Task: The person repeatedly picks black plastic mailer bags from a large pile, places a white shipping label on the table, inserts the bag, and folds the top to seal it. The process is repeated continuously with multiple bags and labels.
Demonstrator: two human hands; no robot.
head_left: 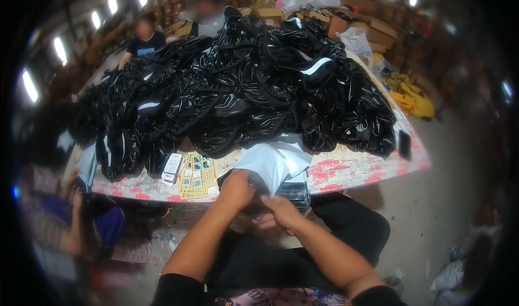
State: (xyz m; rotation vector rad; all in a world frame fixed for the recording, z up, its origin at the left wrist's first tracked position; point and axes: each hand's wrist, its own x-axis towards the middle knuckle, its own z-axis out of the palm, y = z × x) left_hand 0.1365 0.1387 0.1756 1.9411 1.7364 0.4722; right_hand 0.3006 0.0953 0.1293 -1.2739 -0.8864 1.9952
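The left hand [237, 188] is hiding its own fingertips. The lower fingers [265, 220] of the right hand [281, 213] are looking blurry. Just above them, the pale grey bag [270, 163] is covering part of the dark stack [297, 191]. Left of the left fingers, the print on the yellow cards [197, 180] is looking too tiny to read. Far past the fingers, the black heap [238, 98] is hiding the lower parts of one blurry person [154, 42] and another person [211, 26]. Nearer than the fingers, the bottom edge is cutting off the left sleeve [179, 291] and the right sleeve [377, 296].

A creased, pale grey-blue, thin plastic bag [270, 164] slants over the near edge of the red-and-white patterned table [338, 172], gripped by the left hand [238, 189], narrowing downward beside the right hand [282, 213].
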